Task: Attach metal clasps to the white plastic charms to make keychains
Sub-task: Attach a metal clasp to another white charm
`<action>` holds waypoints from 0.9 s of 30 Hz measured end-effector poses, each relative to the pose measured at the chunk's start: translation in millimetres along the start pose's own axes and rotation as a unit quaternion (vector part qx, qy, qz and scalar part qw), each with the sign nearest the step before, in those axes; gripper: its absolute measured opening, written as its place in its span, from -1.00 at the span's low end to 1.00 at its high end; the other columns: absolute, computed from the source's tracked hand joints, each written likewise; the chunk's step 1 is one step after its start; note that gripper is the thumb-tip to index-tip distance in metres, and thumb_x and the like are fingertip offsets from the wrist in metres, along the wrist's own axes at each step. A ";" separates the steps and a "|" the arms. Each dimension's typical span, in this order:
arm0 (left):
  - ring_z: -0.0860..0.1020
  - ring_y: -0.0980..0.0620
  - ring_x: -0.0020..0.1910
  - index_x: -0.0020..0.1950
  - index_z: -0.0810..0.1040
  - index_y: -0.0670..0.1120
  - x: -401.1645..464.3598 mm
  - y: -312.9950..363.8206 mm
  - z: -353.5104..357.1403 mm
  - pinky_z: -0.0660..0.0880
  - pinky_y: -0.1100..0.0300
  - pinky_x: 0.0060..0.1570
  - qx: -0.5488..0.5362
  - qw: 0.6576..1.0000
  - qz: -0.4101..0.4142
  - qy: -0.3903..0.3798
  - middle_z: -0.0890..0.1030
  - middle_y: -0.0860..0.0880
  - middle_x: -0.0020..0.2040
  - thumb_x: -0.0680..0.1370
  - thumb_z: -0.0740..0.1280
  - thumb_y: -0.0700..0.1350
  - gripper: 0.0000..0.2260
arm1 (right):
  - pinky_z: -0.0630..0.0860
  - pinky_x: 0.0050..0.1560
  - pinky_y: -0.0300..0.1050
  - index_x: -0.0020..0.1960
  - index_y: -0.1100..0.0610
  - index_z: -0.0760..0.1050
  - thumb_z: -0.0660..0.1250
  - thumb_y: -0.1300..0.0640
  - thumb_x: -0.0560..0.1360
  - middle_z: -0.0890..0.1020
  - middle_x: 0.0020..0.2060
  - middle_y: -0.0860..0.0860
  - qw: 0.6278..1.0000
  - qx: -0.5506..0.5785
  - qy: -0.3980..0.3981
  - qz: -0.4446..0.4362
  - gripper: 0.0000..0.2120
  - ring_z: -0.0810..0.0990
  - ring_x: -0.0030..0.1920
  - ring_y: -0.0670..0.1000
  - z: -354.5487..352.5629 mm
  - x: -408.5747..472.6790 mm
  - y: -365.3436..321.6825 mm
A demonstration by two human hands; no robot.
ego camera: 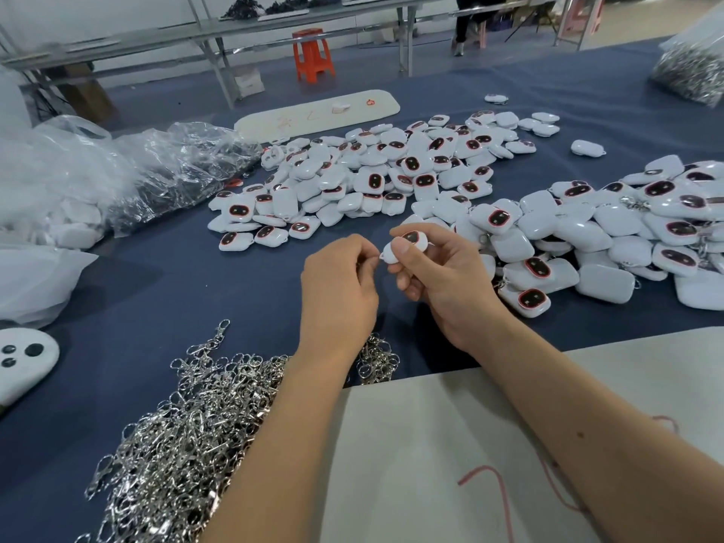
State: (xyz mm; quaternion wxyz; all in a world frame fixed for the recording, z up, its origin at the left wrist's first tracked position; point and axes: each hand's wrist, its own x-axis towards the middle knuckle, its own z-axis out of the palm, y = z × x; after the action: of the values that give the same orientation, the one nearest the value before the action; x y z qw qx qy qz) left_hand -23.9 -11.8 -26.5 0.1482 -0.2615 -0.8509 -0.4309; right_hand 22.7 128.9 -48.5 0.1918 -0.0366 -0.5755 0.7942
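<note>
The step in hand looks like hooking a clasp onto a charm point(407, 244). The right hand point(442, 276) pinches the charm, white with a dark red-rimmed face, just above the clasp pile point(188, 425). The left hand point(341, 284) has fingers curled at the charm's loop; the clasp itself is hidden. Next, probably, threading the loop cleanly.

— What does the left hand point(339, 284) pinch?
— Its curled fingers hide it; only a glint of metal shows at the charm point(403, 246).
— And the clasps point(184, 433)?
— The left forearm covers part of the heap, and the bottom edge cuts it off.
— The bags?
— The bag point(693, 68) at top right is blurred and cropped by the edge. The wrinkled plastic point(176, 170) at left hides its dark contents.
— The person at the far table?
— Only legs point(464, 25) show.
</note>
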 end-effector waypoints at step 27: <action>0.59 0.09 -0.06 -0.16 0.65 0.02 4.5 -19.8 -15.8 0.48 0.27 -0.02 0.053 0.985 -0.155 -0.045 0.66 0.11 -0.12 0.51 0.38 -0.19 -0.88 | 0.17 0.57 0.23 0.69 0.03 0.01 0.28 0.22 0.62 -0.02 0.69 0.16 0.582 -0.789 -0.165 -0.103 -0.26 -0.04 0.68 0.19 59.2 92.7 13.8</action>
State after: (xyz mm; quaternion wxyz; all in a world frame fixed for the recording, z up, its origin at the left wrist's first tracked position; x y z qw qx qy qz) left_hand -38.5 -32.9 -28.2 0.0544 -0.1370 -0.9088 -0.3903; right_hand -83.1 104.2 -26.4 0.0697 0.0180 -0.9974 -0.0056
